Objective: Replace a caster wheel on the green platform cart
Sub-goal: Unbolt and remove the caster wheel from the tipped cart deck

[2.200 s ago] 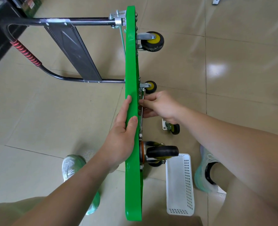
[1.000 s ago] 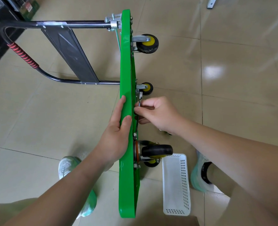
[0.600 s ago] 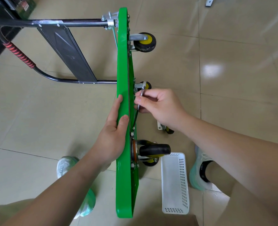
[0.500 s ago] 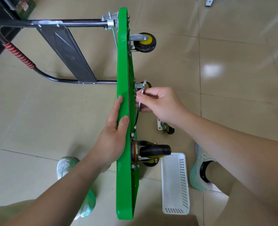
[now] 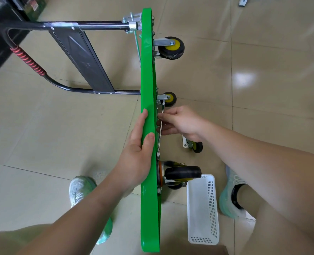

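Glossy beige tile floor (image 5: 262, 52), wide open right of the green platform cart (image 5: 148, 70), which stands on edge, smooth plastic deck, underside facing right; black tube handle (image 5: 64, 26) lies left of cart. Left hand (image 5: 136, 153) clamped on cart's top edge, fingers wrapped over. White perforated basket (image 5: 202, 208) right of cart, near end. Right hand (image 5: 182, 122), fingers pinched on thin metal wrench (image 5: 160, 126) against cart's underside. Loose caster wheel (image 5: 194, 145) on floor just right of cart.

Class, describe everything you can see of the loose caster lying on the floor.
The loose caster is small: a black tyre on a yellow hub in a silvery metal fork with a flat mounting plate. It lies tipped on the beige tiled floor, apart from the green cart, partly hidden behind the right hand. Nothing visibly touches it except the floor.
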{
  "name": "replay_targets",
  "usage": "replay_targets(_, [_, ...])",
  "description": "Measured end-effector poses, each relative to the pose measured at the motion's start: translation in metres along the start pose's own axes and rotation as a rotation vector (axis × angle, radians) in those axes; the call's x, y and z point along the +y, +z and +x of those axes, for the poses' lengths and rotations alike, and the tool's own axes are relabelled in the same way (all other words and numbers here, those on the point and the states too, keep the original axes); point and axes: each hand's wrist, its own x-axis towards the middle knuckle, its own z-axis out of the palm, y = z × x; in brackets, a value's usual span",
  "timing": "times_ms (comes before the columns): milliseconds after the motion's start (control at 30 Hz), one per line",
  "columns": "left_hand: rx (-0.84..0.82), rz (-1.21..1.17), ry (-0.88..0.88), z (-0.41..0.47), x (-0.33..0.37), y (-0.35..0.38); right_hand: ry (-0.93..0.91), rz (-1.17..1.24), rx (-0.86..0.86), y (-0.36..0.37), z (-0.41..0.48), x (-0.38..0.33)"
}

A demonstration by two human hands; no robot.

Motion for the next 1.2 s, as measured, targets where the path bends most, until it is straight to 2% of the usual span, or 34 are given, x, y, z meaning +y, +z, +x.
replay_targets(167, [0.006,-0.015,-0.007,0.001,-0.005,0.000,0.109,0.075,-0.011,0.001,0.010,0.005])
replay_targets(333, [0.004,0.004,-0.014,0.001,-0.005,-0.001,0.203,0.034,-0.027,0.005,0.012,0.015])
replay_targets(567, [-0.009,0.003,-0.018,0.000,-0.004,-0.002,0.161,0.027,-0.007,0.007,0.011,0.016])
replay_targets(1200, [0.033,-0.038,0.025,0.000,-0.003,0.002,-0.293,-0.077,0.023,0.019,-0.057,0.002])
